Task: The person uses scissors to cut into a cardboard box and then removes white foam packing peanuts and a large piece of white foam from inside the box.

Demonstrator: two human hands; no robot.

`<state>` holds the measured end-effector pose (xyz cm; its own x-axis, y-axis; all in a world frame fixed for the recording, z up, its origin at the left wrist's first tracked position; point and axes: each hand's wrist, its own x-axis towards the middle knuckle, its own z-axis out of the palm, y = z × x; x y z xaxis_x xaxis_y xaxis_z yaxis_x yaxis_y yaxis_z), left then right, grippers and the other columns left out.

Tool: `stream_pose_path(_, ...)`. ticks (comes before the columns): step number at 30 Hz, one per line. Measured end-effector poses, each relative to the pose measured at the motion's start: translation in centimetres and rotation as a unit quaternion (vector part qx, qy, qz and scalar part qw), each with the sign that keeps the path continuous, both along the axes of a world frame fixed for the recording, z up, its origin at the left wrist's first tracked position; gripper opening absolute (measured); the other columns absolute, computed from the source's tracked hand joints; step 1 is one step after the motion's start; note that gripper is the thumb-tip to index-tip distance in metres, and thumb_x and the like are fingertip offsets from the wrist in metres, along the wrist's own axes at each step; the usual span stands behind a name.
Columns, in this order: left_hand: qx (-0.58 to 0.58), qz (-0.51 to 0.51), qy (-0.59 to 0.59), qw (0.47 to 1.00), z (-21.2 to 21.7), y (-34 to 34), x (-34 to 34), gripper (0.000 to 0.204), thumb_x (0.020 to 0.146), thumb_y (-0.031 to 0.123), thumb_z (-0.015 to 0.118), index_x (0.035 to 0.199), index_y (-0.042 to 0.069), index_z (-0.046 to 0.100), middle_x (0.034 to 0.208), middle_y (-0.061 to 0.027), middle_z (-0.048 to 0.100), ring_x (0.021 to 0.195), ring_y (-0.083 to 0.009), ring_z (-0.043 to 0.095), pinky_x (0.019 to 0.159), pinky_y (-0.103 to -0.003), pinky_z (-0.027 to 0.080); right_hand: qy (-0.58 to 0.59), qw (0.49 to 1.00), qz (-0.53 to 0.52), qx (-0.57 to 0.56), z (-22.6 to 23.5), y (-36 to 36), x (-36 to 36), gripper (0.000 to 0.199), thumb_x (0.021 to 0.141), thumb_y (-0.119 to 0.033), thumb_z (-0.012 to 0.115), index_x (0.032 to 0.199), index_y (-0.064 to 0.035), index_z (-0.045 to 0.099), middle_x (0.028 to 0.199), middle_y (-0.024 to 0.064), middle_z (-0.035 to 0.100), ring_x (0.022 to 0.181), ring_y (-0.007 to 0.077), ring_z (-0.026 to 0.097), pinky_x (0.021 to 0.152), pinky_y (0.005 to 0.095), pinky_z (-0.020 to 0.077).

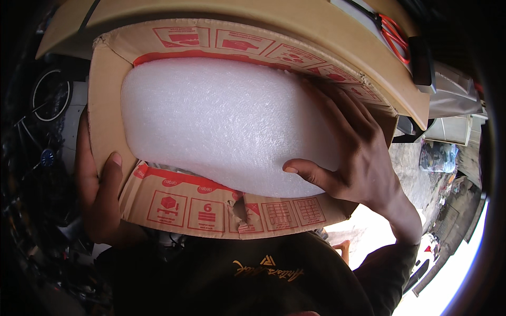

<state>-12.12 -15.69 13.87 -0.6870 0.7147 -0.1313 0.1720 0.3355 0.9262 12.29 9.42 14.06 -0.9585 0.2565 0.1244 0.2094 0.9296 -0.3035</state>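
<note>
A brown cardboard box [184, 213] with red print stands with its flaps raised. Its near flap is torn near the middle. Inside lies a large bundle in white, shiny wrap [221, 116], bubble wrap by its look, filling most of the opening. My left hand [103, 195] grips the box's left flap, thumb on the inner face and fingers behind it. Over the right end of the bundle rests my right hand [348, 142], thumb spread and fingers stretched toward the far wall. Those fingertips are partly hidden in shadow between bundle and box.
Behind the box runs a tan surface [295, 16]. Orange-handled scissors [394, 39] lie on it at the far right, beside a dark block-like object [422, 66]. A wheel rim [50, 95] shows among dark clutter at left. A plastic-wrapped bundle [438, 157] sits on the floor at right.
</note>
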Motion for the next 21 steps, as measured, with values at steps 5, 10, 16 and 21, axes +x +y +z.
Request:
stream_pose_path(5, -0.029, -0.087, 0.085, 0.992, 0.3, -0.3, -0.9, 0.073, 0.092, 0.009, 0.045, 0.157, -0.010, 0.016, 0.155, -0.0316, 0.034, 0.142, -0.0346, 0.042, 0.119, -0.046, 0.030, -0.081, 0.995, -0.032, -0.039, -0.2, 0.2, -2.2, 0.094, 0.081, -0.067, 0.071, 0.137, 0.0068, 0.055, 0.118, 0.0305, 0.067, 0.110, 0.0451, 0.067, 0.101, 0.0516, 0.0505)
stream_pose_path(10, -0.072, -0.117, 0.116, 0.984, 0.6, -0.5, -0.9, 0.071, 0.095, 0.011, 0.042, 0.157, -0.011, 0.014, 0.155, -0.0340, 0.033, 0.143, -0.0371, 0.041, 0.119, -0.047, 0.031, -0.116, 0.989, -0.058, -0.067, -1.0, 0.6, -4.1, 0.091, 0.081, -0.071, 0.069, 0.128, 0.0069, 0.060, 0.109, 0.0281, 0.071, 0.098, 0.0425, 0.071, 0.093, 0.0494, 0.0550)
stream_pose_path(16, -0.079, -0.153, 0.135, 0.976, 0.9, -0.9, -0.5, 0.070, 0.096, 0.009, 0.040, 0.157, -0.011, 0.013, 0.155, -0.0339, 0.033, 0.144, -0.0378, 0.039, 0.120, -0.048, 0.030, -0.049, 0.998, -0.018, 0.029, -2.3, 0.7, -3.1, 0.078, 0.076, -0.063, 0.079, 0.111, 0.0061, 0.069, 0.091, 0.0213, 0.074, 0.078, 0.0356, 0.074, 0.075, 0.0422, 0.0608)
stream_pose_path(21, -0.070, -0.164, 0.144, 0.973, 0.8, -0.4, -0.8, 0.070, 0.094, 0.006, 0.039, 0.156, -0.012, 0.013, 0.156, -0.0337, 0.032, 0.145, -0.0377, 0.039, 0.120, -0.048, 0.028, -0.035, 0.995, -0.024, 0.087, -2.0, 0.4, -2.9, 0.070, 0.074, -0.059, 0.083, 0.103, 0.0045, 0.072, 0.083, 0.0164, 0.073, 0.074, 0.0306, 0.074, 0.072, 0.0396, 0.0608)
